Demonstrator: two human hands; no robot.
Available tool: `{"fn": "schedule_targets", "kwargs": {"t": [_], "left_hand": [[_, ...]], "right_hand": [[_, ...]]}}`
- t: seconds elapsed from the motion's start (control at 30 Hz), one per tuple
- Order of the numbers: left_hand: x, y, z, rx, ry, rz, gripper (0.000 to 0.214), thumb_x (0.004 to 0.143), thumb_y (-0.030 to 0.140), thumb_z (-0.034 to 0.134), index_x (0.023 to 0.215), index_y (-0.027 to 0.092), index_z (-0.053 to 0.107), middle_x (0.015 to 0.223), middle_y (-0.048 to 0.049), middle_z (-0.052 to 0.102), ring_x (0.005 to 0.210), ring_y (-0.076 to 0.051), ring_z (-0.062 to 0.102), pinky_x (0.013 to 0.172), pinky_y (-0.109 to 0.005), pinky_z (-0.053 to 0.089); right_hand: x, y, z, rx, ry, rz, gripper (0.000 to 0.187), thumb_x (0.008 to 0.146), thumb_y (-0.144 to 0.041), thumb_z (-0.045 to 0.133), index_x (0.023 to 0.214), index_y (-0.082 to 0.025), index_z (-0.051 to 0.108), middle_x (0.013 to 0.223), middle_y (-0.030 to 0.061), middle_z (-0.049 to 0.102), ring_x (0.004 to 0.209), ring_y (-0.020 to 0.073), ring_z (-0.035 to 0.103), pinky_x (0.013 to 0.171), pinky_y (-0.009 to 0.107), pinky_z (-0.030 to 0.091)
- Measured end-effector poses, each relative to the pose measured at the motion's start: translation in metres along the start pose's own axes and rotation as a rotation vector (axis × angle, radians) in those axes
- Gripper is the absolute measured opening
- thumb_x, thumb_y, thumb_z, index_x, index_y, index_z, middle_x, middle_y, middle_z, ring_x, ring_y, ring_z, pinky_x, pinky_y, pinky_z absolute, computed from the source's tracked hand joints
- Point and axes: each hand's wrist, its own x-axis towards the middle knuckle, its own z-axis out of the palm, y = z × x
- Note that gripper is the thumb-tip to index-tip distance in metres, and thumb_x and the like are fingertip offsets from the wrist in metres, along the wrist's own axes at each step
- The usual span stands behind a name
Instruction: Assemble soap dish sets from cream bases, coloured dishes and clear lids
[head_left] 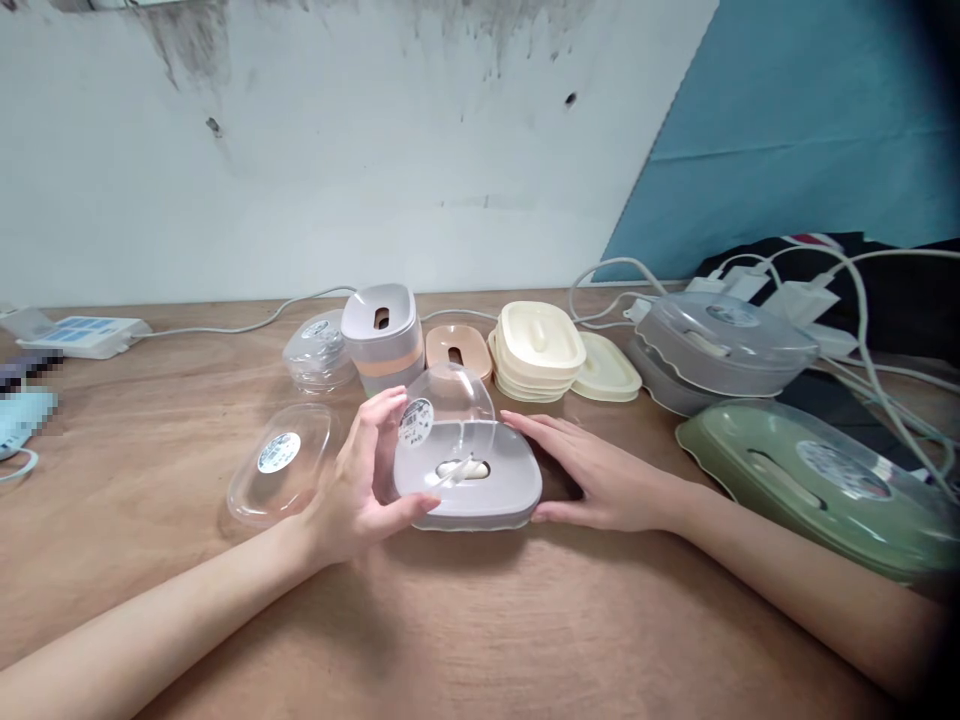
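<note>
Holding a clear lid (455,395), the left hand (365,477) flanks its illegible label (416,422).

Pale lilac-grey oval plastic box (502,490) and clear domed plastic lid (461,392)
The round white label (416,422) bears dark print; the rounded-square plastic lids (525,335) are cream, the wooden worktop (495,630) brown-grained.

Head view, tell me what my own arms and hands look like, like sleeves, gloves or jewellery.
Your left hand and right hand are bare, with slim fingers and no gloves, rings or bracelets to be seen. The left forearm and right forearm are slender and uncovered; no sleeves show, though the far right edge is too dark to tell.
</note>
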Motion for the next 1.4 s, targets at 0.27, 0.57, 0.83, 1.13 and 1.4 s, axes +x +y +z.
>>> {"fn": "schedule_targets", "kwargs": {"t": [0.27,0.57,0.83,1.13,1.4], "left_hand": [[0.002,0.002,0.001,0.018,-0.285,-0.046,0.067,0.073,0.04,0.073,0.132,0.029,0.043,0.141,-0.0119,0.033,0.132,-0.033,0.033,0.105,-0.052,0.034],[0.003,0.005,0.0,0.044,-0.288,-0.083,0.072,0.066,0.036,0.077,0.131,0.029,0.046,0.136,-0.0111,0.038,0.125,-0.032,0.042,0.102,-0.048,0.039],[0.004,0.007,0.004,-0.03,-0.253,-0.161,0.066,0.069,0.043,0.074,0.129,0.031,0.048,0.128,-0.0089,0.043,0.118,-0.03,0.047,0.099,-0.047,0.042],[-0.002,0.009,0.003,0.118,-0.264,-0.025,0.076,0.069,0.043,0.074,0.136,0.031,0.04,0.136,-0.0115,0.034,0.125,-0.032,0.037,0.1,-0.049,0.04],[0.002,0.012,0.0,0.132,-0.285,-0.025,0.074,0.072,0.044,0.072,0.137,0.028,0.04,0.138,-0.0128,0.034,0.127,-0.033,0.036,0.102,-0.05,0.038]], "right_hand": [[0.001,-0.002,0.0,-0.019,-0.012,0.001,0.092,0.081,-0.053,0.056,0.147,-0.015,0.004,0.142,0.0213,0.039,0.127,0.033,0.042,0.095,0.051,0.043],[-0.001,-0.009,0.0,-0.032,0.023,-0.046,0.089,0.083,-0.046,0.055,0.146,-0.012,0.003,0.145,0.0234,0.034,0.128,0.0334,0.041,0.097,0.051,0.042],[0.001,-0.015,0.005,0.004,0.051,-0.002,0.104,0.076,-0.044,0.062,0.147,-0.013,-0.008,0.144,0.0231,0.036,0.124,0.0354,0.045,0.094,0.051,0.043],[0.001,-0.015,0.005,0.004,0.055,-0.013,0.1,0.076,-0.044,0.063,0.147,-0.016,-0.001,0.142,0.0208,0.039,0.122,0.0335,0.047,0.093,0.048,0.044],[0.003,-0.015,0.004,0.02,0.058,0.011,0.095,0.075,-0.046,0.064,0.145,-0.015,0.009,0.14,0.0211,0.041,0.121,0.0323,0.048,0.094,0.047,0.044]]}}
